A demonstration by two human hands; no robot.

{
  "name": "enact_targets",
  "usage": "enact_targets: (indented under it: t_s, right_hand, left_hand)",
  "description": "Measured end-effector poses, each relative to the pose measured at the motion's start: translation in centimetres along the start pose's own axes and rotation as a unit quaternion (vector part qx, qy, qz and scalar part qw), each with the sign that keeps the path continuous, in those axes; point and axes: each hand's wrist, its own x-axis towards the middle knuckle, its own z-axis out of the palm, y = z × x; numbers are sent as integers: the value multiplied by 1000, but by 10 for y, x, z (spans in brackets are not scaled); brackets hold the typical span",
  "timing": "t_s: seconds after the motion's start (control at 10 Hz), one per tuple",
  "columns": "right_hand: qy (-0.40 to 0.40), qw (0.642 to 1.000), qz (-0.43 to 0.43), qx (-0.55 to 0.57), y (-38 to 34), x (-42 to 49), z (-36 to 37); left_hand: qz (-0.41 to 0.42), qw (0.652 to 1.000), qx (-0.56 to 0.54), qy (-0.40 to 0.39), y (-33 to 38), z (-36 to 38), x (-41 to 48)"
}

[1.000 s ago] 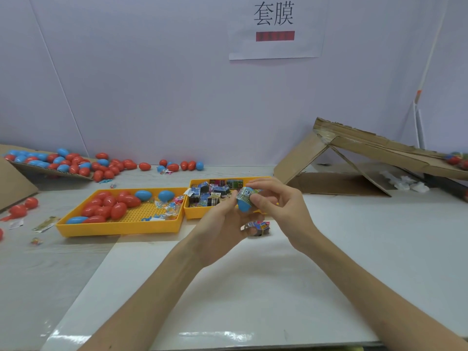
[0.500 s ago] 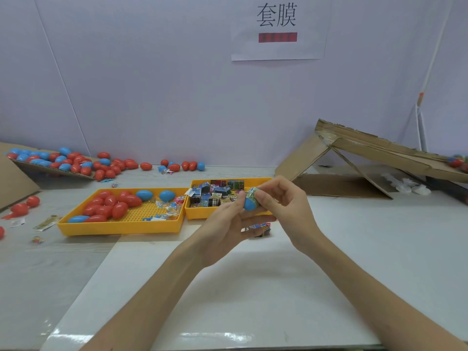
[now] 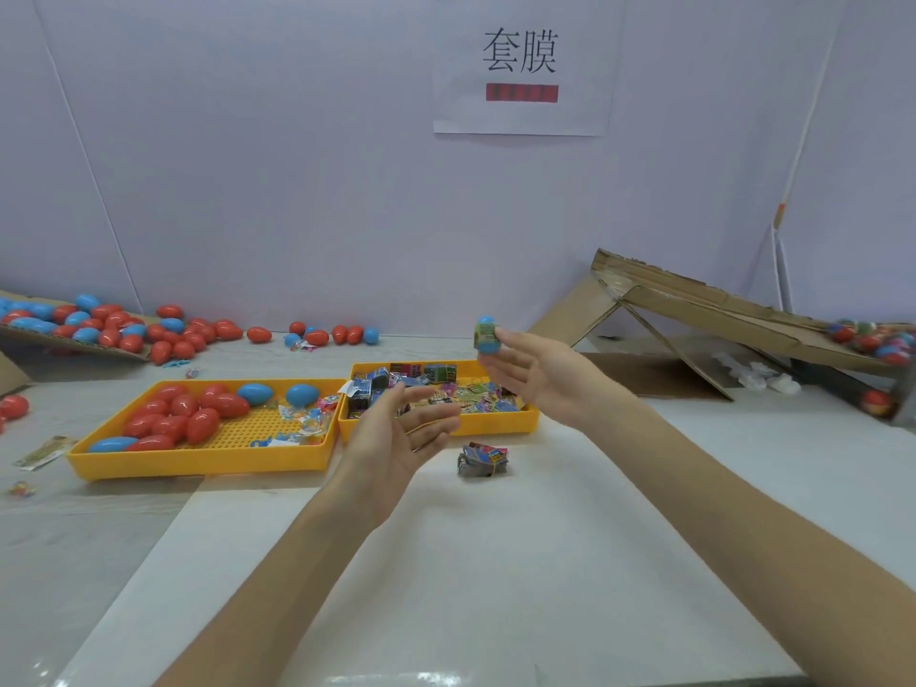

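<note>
Egg (image 3: 488,345) sits at the very tips of my right hand (image 3: 538,376) in the head view, lifted above the far rim of the sleeve tray (image 3: 495,428). My thumb and first fingers pinch it lightly, and the rest of that hand is spread almost flat. My left hand (image 3: 401,433) hangs lower, just in front of the same tray, with its fingers loose and apart and nothing in them; it is blurred, so I can tell no finer detail.

The egg is blue plastic with a printed sleeve (image 3: 484,332) round its middle. I judge it hollow, light and stiff, not something a firm pinch would crush. The shell looks smooth and the film glossy, so it could slip or spin at my fingertips. The safest hold is probably across the waist on the sleeve, or end to end on the bare blue caps if the film must not shift.

A bundle (image 3: 483,461) of sleeves lies on the table (image 3: 545,562) near my left hand. The egg tray (image 3: 198,461) stands to the left.
</note>
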Motion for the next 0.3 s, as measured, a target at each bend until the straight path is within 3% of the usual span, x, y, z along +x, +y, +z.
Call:
enact_targets:
  t_s: [0.1, 0.2, 0.3]
  right_hand:
    - [77, 987, -50, 134, -36, 36, -1]
    - [187, 923, -144, 304, -70, 55, -21]
    - [178, 942, -84, 272, -53, 47, -26]
  left_hand:
    - [7, 1000, 3, -5, -2, -2, 4]
    - [1, 1000, 11, 2, -2, 1, 1]
    - [2, 999, 44, 6, -2, 0, 3]
